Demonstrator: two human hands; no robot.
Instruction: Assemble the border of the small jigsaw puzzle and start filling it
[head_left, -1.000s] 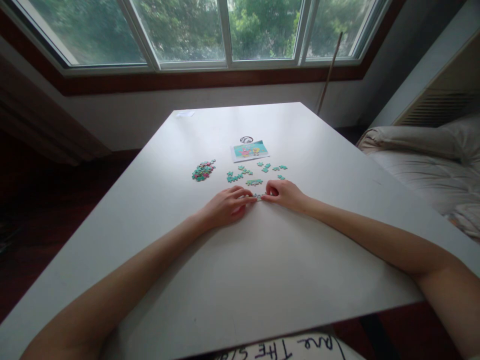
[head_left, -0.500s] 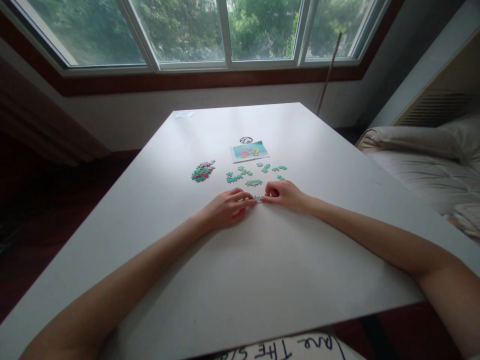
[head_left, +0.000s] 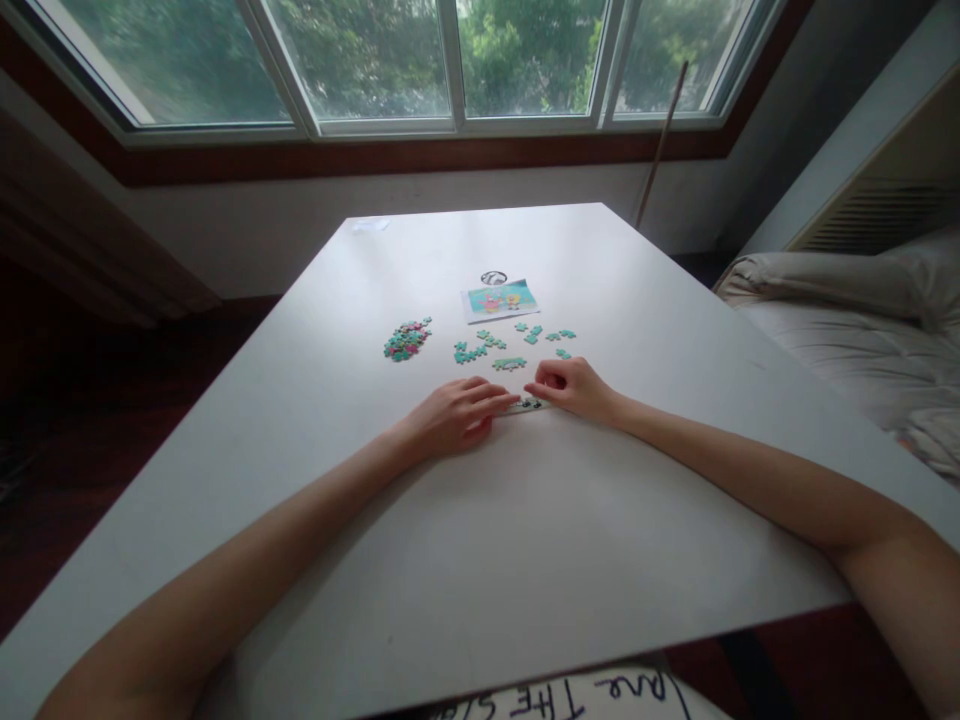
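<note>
A narrow strip of joined jigsaw pieces (head_left: 531, 405) lies on the white table between my hands. My left hand (head_left: 459, 412) rests at its left end, fingers stretched out and fingertips on the pieces. At the strip's upper right is my right hand (head_left: 574, 388), its fingers curled and fingertips brought together; whatever they pinch is too small to make out. Just beyond my hands lies a short joined section of green pieces (head_left: 510, 364). Loose green pieces (head_left: 470, 353) are scattered farther off, with a single piece (head_left: 562, 353) close above my right hand.
A heap of mixed puzzle pieces (head_left: 407, 341) lies to the left. Behind the loose pieces is a colourful picture sheet (head_left: 501, 301), with a dark round emblem (head_left: 493, 278) past it. A pale sofa (head_left: 817, 310) stands right of the white table (head_left: 420, 570).
My right fingertips have shifted up off the strip's middle, so more of its dark-marked pieces show. My left hand stays nearly in place. The view has tilted very slightly.
</note>
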